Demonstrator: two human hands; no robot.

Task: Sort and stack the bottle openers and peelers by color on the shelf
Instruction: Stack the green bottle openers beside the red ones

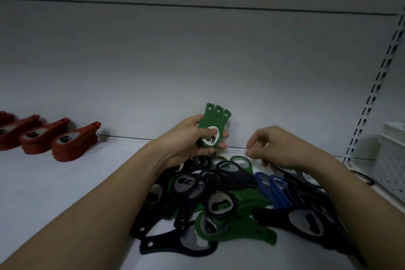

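Observation:
My left hand [192,138] grips a small stack of green bottle openers [213,125], held upright above the shelf with their handle ends fanned at the top. My right hand [278,147] hovers just right of it with fingers loosely curled, holding nothing. Below both hands lies a mixed heap of black, green and blue bottle openers [219,204] on the white shelf [65,182]. Blue ones [274,188] lie at the heap's right, loose green ones [243,226] near the front.
Several stacks of red openers [72,142] stand in a row at the left of the shelf. A white perforated basket [392,160] sits at the far right beside a slotted shelf upright [372,94]. The back wall is close behind.

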